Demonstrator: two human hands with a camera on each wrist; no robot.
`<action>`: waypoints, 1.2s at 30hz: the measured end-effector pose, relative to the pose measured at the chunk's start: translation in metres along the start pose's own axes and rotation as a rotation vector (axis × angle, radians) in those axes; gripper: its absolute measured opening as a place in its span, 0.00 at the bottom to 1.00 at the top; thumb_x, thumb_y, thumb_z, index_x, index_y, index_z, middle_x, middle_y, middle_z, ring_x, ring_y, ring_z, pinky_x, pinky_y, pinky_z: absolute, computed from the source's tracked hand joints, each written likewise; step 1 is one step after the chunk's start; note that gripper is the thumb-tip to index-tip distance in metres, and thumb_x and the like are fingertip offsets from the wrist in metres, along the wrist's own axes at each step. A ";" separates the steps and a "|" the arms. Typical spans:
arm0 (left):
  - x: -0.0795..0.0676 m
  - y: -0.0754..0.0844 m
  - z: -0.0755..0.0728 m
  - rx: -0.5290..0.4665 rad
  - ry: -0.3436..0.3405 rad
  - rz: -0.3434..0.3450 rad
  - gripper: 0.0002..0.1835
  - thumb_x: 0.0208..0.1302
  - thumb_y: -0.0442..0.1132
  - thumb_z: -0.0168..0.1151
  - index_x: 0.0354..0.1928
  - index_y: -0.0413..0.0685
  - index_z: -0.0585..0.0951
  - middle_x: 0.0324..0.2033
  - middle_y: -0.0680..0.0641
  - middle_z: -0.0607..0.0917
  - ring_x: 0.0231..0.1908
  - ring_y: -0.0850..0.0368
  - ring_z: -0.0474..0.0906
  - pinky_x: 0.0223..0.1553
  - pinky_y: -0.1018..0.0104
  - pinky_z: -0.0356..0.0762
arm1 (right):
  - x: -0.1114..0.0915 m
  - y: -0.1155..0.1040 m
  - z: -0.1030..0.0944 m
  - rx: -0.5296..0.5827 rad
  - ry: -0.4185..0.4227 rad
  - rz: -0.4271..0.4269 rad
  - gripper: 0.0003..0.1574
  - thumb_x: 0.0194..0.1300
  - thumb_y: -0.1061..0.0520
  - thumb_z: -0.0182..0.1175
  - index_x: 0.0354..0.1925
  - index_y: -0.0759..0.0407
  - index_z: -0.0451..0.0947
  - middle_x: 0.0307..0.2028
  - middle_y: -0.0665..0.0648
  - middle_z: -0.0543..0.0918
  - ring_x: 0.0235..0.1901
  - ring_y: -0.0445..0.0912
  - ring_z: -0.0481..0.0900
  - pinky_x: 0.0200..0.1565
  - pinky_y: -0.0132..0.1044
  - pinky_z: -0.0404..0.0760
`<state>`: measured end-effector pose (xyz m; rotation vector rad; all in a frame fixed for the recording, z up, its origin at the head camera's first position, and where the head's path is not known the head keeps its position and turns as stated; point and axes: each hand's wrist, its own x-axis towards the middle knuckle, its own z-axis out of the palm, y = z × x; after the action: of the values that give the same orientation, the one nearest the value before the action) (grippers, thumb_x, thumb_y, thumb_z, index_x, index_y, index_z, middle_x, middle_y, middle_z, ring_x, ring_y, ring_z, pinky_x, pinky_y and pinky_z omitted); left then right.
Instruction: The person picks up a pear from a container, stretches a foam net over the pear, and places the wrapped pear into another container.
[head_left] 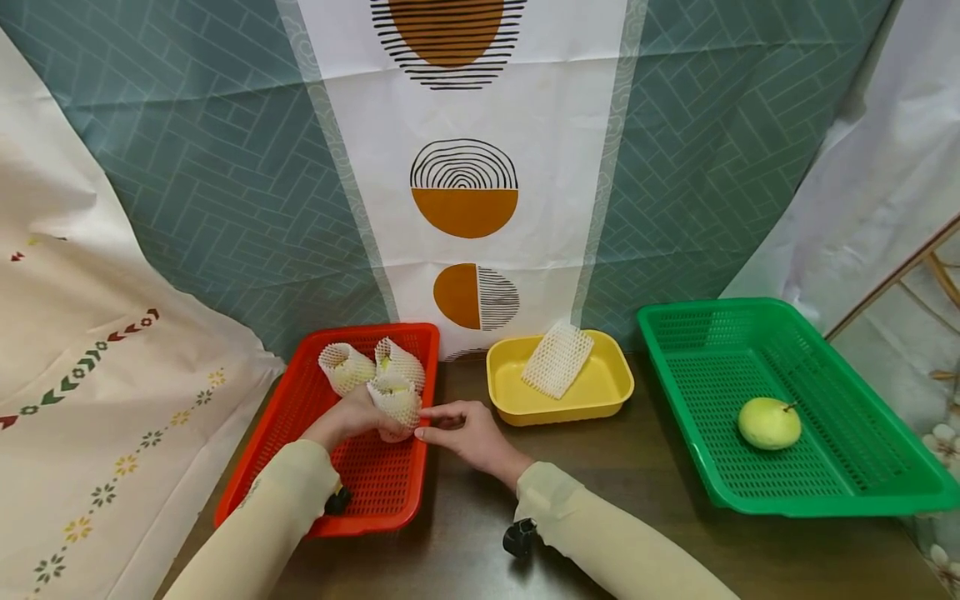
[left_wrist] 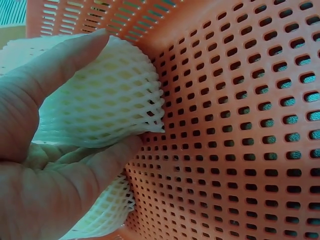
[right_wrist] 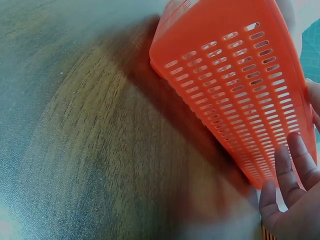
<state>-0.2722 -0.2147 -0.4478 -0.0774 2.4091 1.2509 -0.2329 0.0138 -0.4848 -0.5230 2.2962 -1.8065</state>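
My left hand (head_left: 365,417) reaches into the red basket (head_left: 258,467) and grips a pear in a white foam net (head_left: 397,398). In the left wrist view, thumb and fingers lie on either side of the net (left_wrist: 112,95), close to the basket's perforated floor. Behind it, two more netted pears (head_left: 347,369) sit toward the basket's far end. At the basket's right rim is my right hand (head_left: 474,435), with index finger and thumb extended and their tips apart. The right wrist view shows its other fingers (right_wrist: 285,172) loosely extended beside the basket's outer wall.
A yellow tray (head_left: 502,383) right of the red basket holds a flat white foam net (head_left: 558,360). Farther right, a green basket (head_left: 697,454) contains one bare yellow-green pear (head_left: 769,423). All stand on a dark wooden table (head_left: 600,475), before a hanging patterned cloth (head_left: 540,242).
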 end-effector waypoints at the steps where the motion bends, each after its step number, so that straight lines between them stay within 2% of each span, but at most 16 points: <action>1: 0.000 0.001 0.000 0.002 -0.001 -0.002 0.36 0.35 0.42 0.79 0.50 0.48 0.72 0.41 0.46 0.81 0.39 0.51 0.75 0.48 0.57 0.77 | 0.000 0.000 0.000 -0.006 0.000 0.001 0.23 0.52 0.42 0.69 0.48 0.41 0.82 0.46 0.43 0.83 0.46 0.50 0.78 0.44 0.36 0.77; 14: -0.007 0.005 -0.007 -0.007 -0.066 -0.034 0.35 0.35 0.45 0.79 0.48 0.47 0.73 0.40 0.46 0.82 0.40 0.51 0.75 0.53 0.50 0.73 | 0.002 -0.006 -0.002 0.008 -0.058 0.034 0.24 0.52 0.41 0.68 0.49 0.40 0.82 0.47 0.45 0.84 0.42 0.45 0.78 0.40 0.34 0.78; 18: -0.013 0.009 -0.012 0.034 -0.066 -0.024 0.39 0.35 0.47 0.79 0.53 0.47 0.70 0.45 0.45 0.80 0.45 0.50 0.73 0.55 0.48 0.70 | 0.002 -0.008 -0.005 -0.008 -0.098 0.040 0.25 0.52 0.41 0.68 0.49 0.42 0.82 0.46 0.47 0.84 0.40 0.45 0.78 0.39 0.34 0.78; 22: -0.020 0.017 -0.020 0.099 -0.016 -0.030 0.55 0.36 0.51 0.78 0.66 0.46 0.57 0.59 0.41 0.69 0.55 0.45 0.66 0.58 0.43 0.66 | 0.001 -0.015 -0.009 -0.036 -0.140 0.052 0.27 0.52 0.39 0.68 0.51 0.42 0.81 0.47 0.48 0.83 0.41 0.46 0.78 0.38 0.35 0.78; 26: -0.027 0.029 -0.027 0.144 0.041 -0.021 0.64 0.38 0.57 0.75 0.71 0.46 0.44 0.68 0.36 0.56 0.64 0.38 0.57 0.60 0.38 0.62 | -0.002 -0.023 -0.016 -0.055 -0.141 0.041 0.28 0.52 0.40 0.67 0.52 0.43 0.80 0.48 0.48 0.82 0.42 0.46 0.77 0.40 0.35 0.78; 28: -0.031 0.037 -0.028 0.158 0.074 0.013 0.66 0.39 0.59 0.74 0.72 0.47 0.40 0.70 0.35 0.51 0.66 0.36 0.53 0.60 0.36 0.60 | -0.005 -0.029 -0.022 -0.053 -0.119 0.034 0.27 0.53 0.41 0.67 0.52 0.43 0.79 0.48 0.47 0.82 0.43 0.45 0.77 0.42 0.35 0.78; 31: -0.038 0.050 -0.024 0.163 0.141 0.095 0.68 0.40 0.61 0.72 0.73 0.50 0.36 0.72 0.38 0.47 0.69 0.37 0.48 0.62 0.34 0.56 | -0.012 -0.047 -0.033 -0.035 -0.089 0.023 0.26 0.55 0.46 0.67 0.53 0.48 0.78 0.49 0.51 0.82 0.44 0.47 0.77 0.45 0.37 0.78; 36: -0.050 0.075 -0.008 0.146 0.269 0.232 0.65 0.42 0.62 0.71 0.73 0.56 0.38 0.72 0.42 0.52 0.69 0.41 0.53 0.61 0.36 0.60 | -0.027 -0.081 -0.050 -0.047 -0.043 -0.022 0.23 0.57 0.51 0.66 0.52 0.53 0.78 0.49 0.54 0.82 0.45 0.49 0.79 0.47 0.37 0.78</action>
<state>-0.2473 -0.1833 -0.3667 0.0852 2.8013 1.2238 -0.2122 0.0530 -0.3961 -0.5907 2.3181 -1.7368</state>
